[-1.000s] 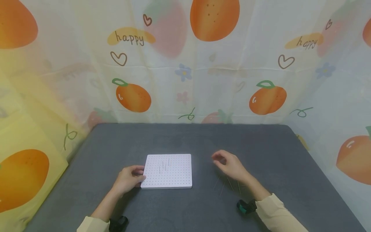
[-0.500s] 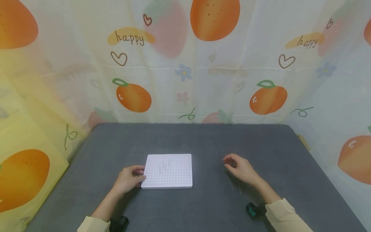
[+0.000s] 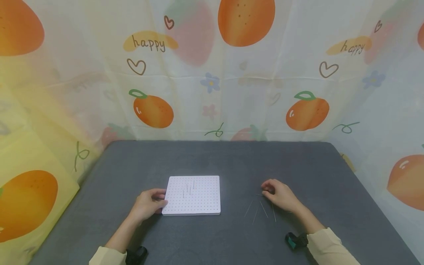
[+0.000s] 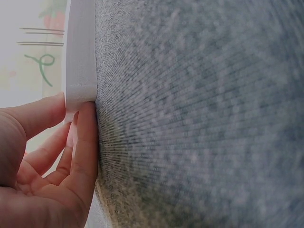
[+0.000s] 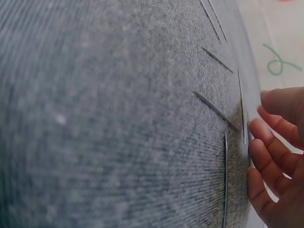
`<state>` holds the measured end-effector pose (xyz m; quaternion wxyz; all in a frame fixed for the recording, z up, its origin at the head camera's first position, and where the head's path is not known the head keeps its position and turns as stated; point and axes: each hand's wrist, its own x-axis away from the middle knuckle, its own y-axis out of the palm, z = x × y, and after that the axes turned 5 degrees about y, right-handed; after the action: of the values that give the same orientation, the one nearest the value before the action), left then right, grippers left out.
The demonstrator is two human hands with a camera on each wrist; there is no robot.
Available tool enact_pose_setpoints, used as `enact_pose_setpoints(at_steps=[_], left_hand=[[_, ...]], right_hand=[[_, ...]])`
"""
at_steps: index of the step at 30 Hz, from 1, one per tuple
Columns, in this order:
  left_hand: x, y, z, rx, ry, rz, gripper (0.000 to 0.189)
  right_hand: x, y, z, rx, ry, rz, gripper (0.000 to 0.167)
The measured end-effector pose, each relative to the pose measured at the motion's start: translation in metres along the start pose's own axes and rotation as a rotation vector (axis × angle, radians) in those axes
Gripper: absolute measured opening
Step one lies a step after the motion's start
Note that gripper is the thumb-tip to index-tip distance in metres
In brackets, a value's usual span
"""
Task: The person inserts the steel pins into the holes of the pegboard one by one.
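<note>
4 thin pins (image 3: 190, 190) rise from a white pegboard (image 3: 203, 206), its edge pinched by the left hand (image 3: 145, 205) between thumb and fingers, apparently for steadiness; just beside the right hand (image 3: 280, 194), its curved fingers slightly parted, loose pins (image 3: 263, 209) lie spread out, perhaps for easy reach.

There is one white board (image 3: 202, 203), with four standing pins (image 3: 193, 184) poking up from it. Six lying pins (image 5: 215, 111) are on the one gray table (image 3: 225, 243), to the right. There are two hands: one left hand (image 3: 148, 202) and one right hand (image 3: 279, 195). The far cloth (image 3: 265, 22) shows two "happy" words (image 3: 148, 43), four hearts (image 3: 328, 76) and two blue flowers (image 3: 210, 82).
</note>
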<state>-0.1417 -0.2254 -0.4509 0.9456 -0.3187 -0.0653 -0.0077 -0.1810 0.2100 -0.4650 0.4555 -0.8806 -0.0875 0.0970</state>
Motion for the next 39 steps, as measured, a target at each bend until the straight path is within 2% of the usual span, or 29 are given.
enact_pose_setpoints(at_steps=[6, 17, 39], left_hand=[[-0.0009, 0.0005, -0.0014, 0.005, -0.005, -0.002, 0.042], [-0.0017, 0.0005, -0.0011, 0.0, -0.013, -0.002, 0.042], [-0.0028, 0.0011, -0.0045, 0.009, -0.032, -0.005, 0.043]], right_hand=[[0.0015, -0.0023, 0.0008, 0.017, 0.0, -0.019, 0.011], [-0.0007, 0.0006, 0.003, 0.062, -0.05, -0.031, 0.01], [-0.0037, 0.0037, -0.0013, 0.15, 0.003, -0.052, 0.01]])
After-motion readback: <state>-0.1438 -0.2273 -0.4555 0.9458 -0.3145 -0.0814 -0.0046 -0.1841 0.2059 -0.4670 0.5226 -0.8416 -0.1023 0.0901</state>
